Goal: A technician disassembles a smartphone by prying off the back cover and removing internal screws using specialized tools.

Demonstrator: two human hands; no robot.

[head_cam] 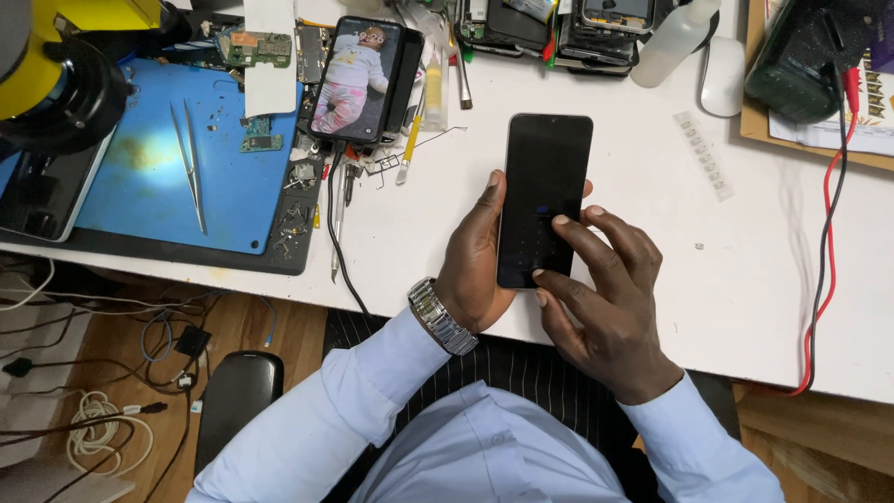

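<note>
Left hand makes the grip: it wraps the phone from the 9 o'clock side, thumb up along the left edge, fingertips just showing past the right edge near the top of the palm. Closed on the phone, then, and holding it a little above the white counter, screen up and dark. Right hand holds nothing; two fingers are spread and laid on the lower half of the glass, coming in from 5 o'clock.

To do this step well, I judge the left hand should keep the phone level and steady, squeezing the edges only, so the touching fingers meet a still surface. Light taps will do; hard presses would tip the top end, which sticks out unsupported toward 12 o'clock. Keeping the wrist and watch near the counter's front edge would add support.

Relative to the grip, the phone runs from the palm up toward 12 o'clock, with about its upper half clear of both hands and its lower end buried between palm and right fingers.

Around it, largest first: a blue mat at 9 o'clock, a second phone with a lit picture at 11 o'clock, a white mouse at 1 o'clock, tweezers on the mat.
</note>
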